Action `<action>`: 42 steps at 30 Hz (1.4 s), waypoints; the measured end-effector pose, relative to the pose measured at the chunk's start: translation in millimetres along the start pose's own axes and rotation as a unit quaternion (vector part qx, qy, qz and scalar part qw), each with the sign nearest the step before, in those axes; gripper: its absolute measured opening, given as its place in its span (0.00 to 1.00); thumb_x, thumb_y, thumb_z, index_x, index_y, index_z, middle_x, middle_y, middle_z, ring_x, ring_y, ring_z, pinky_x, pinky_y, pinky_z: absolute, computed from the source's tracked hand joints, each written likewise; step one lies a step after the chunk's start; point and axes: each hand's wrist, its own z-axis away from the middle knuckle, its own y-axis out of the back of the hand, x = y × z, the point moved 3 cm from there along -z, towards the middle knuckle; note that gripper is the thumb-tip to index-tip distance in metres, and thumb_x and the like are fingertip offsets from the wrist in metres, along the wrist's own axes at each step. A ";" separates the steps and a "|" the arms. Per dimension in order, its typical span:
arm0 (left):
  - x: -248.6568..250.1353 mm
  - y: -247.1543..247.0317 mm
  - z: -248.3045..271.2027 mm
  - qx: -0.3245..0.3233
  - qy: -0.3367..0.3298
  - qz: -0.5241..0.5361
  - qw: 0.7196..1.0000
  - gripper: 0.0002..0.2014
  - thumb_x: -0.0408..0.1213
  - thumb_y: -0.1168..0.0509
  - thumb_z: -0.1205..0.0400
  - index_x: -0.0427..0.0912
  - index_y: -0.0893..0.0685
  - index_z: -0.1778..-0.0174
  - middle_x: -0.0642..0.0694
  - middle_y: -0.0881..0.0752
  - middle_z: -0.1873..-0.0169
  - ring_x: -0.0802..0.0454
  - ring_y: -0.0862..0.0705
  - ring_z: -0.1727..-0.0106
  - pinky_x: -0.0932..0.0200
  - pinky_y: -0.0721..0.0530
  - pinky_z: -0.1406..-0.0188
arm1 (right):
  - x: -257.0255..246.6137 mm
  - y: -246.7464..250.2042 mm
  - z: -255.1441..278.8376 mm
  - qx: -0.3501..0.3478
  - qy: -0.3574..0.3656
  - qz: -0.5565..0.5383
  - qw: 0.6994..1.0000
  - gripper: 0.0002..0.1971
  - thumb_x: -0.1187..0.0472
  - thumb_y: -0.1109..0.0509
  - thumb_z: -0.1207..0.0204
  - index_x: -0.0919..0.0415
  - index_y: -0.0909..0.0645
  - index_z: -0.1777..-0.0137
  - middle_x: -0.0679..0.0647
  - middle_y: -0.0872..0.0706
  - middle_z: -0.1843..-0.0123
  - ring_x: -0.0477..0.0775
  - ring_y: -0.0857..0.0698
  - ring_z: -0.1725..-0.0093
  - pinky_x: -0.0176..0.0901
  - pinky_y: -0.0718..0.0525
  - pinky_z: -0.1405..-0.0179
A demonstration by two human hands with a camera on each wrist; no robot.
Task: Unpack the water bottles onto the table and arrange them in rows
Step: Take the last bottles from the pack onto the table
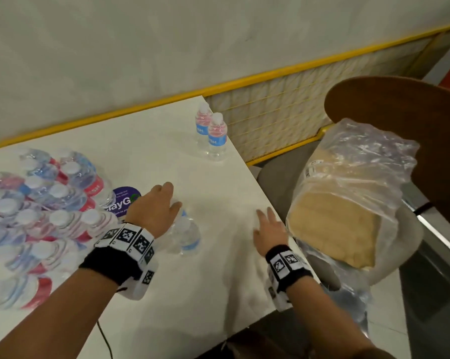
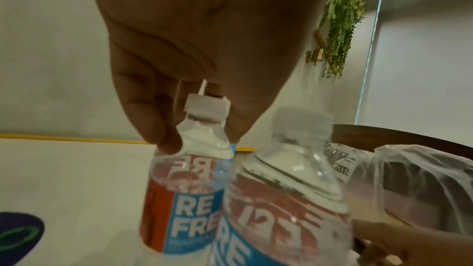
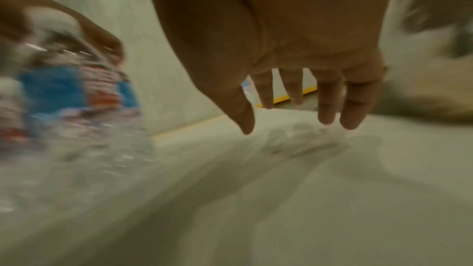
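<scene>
Mid-unpack: two bottles out of the pack, not yet set in the row, to judge from the layout. Next move likely calls for carrying this pair across the bench to the far corner and standing them upright beside the two already there, caps up, labels clear of each other, without knocking the standing ones over.

Nearest, right hand: empty, fingers straight and spread, hovering low over the bench near its right edge; contact with the surface impossible to tell through the blur in the right wrist view.

A little further in, left hand: closed from above on a held bottle, fingertips pinching the neck just under the white cap. Second bottle pressed right alongside; whether the same hand also grips it, cannot tell. Both upright or nearly so, bases low to the bench, red and blue labels showing.

Left of that, shrink-wrapped pack of remaining bottles, lying tilted in a heap, many left to take out. Purple sticker on the bench between the pack and left hand.

Off the bench to the right, plastic bag on a chair.

Farthest, at the back corner, two placed bottles standing upright and touching, start of a row.
</scene>
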 end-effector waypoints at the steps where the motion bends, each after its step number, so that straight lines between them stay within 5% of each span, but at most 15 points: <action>1: 1.5 -2.2 2.9 0.004 -0.001 0.011 1.000 0.15 0.48 0.45 0.15 0.41 0.31 0.41 0.41 0.22 0.45 0.36 0.17 0.47 0.43 0.17 0.52 | 22.7 6.0 -5.4 0.013 -0.049 0.015 0.999 0.28 0.55 0.44 0.17 0.49 0.46 0.18 0.50 0.50 0.15 0.63 0.40 0.20 0.61 0.31 0.27; 6: 3.5 -5.2 6.0 -0.018 0.009 0.045 0.999 0.18 0.51 0.48 0.14 0.44 0.30 0.34 0.40 0.24 0.38 0.34 0.17 0.43 0.43 0.18 0.47 | 101.9 13.4 -9.1 0.037 -0.195 0.023 0.980 0.27 0.51 0.46 0.16 0.64 0.40 0.21 0.60 0.38 0.19 0.63 0.39 0.20 0.56 0.36 0.22; 11: -4.8 -2.0 9.4 -0.057 0.015 0.046 0.997 0.21 0.52 0.49 0.14 0.48 0.33 0.27 0.40 0.27 0.33 0.34 0.19 0.39 0.43 0.19 0.41 | 109.2 22.3 3.2 0.007 -0.216 0.013 0.976 0.29 0.49 0.43 0.18 0.67 0.37 0.23 0.64 0.34 0.22 0.68 0.34 0.23 0.57 0.34 0.24; 15: -8.1 -6.4 5.8 -0.088 -0.007 0.076 0.993 0.22 0.44 0.43 0.16 0.49 0.36 0.25 0.39 0.27 0.32 0.36 0.21 0.36 0.47 0.22 0.38 | 20.4 13.8 25.8 0.009 -0.001 -0.073 0.997 0.32 0.51 0.31 0.23 0.60 0.36 0.22 0.59 0.29 0.23 0.61 0.29 0.25 0.49 0.30 0.25; 18: -11.5 -14.2 3.7 -0.091 -0.025 0.162 0.982 0.23 0.34 0.37 0.19 0.45 0.33 0.29 0.36 0.24 0.36 0.37 0.21 0.39 0.51 0.24 0.43 | -72.7 0.2 60.3 -0.023 0.161 -0.198 0.967 0.44 0.49 0.23 0.31 0.54 0.43 0.19 0.53 0.34 0.20 0.56 0.32 0.23 0.50 0.32 0.23; 21: -16.4 -21.3 2.3 -0.065 -0.023 0.245 0.967 0.23 0.32 0.35 0.22 0.44 0.31 0.30 0.35 0.21 0.40 0.36 0.19 0.42 0.53 0.23 0.47 | -132.3 -21.3 73.8 0.000 0.210 -0.291 0.933 0.44 0.47 0.19 0.39 0.51 0.37 0.25 0.52 0.27 0.28 0.56 0.26 0.30 0.56 0.25 0.30; 25: -15.5 -25.0 0.9 -0.016 -0.016 0.283 0.959 0.19 0.33 0.33 0.22 0.34 0.28 0.37 0.35 0.21 0.43 0.37 0.20 0.43 0.58 0.27 0.55 | -143.0 -30.7 72.6 0.075 0.162 -0.331 0.927 0.34 0.56 0.21 0.34 0.52 0.32 0.30 0.55 0.23 0.37 0.59 0.21 0.39 0.53 0.20 0.40; 29: -2.1 -30.4 -1.4 -0.013 -0.021 0.299 0.954 0.21 0.34 0.32 0.22 0.36 0.29 0.35 0.34 0.23 0.40 0.37 0.21 0.41 0.58 0.28 0.51 | -124.6 -19.8 66.4 0.107 0.126 -0.379 0.911 0.34 0.63 0.23 0.31 0.55 0.35 0.28 0.54 0.22 0.34 0.54 0.21 0.38 0.44 0.22 0.40; 33: 20.9 -35.3 -13.5 -0.023 -0.043 0.323 0.945 0.22 0.35 0.31 0.22 0.38 0.28 0.34 0.36 0.22 0.38 0.39 0.22 0.38 0.58 0.27 0.43 | -97.8 6.2 56.3 0.133 0.079 -0.411 0.899 0.34 0.67 0.25 0.29 0.58 0.38 0.27 0.51 0.23 0.42 0.48 0.22 0.46 0.34 0.27 0.49; 42: 69.2 -34.2 -71.7 -0.050 -0.071 0.399 0.913 0.29 0.26 0.38 0.19 0.43 0.37 0.22 0.42 0.28 0.26 0.44 0.28 0.25 0.49 0.32 0.23 | -58.2 41.2 -4.2 0.106 0.048 -0.421 0.899 0.44 0.69 0.21 0.34 0.56 0.43 0.22 0.55 0.25 0.28 0.56 0.23 0.31 0.42 0.25 0.38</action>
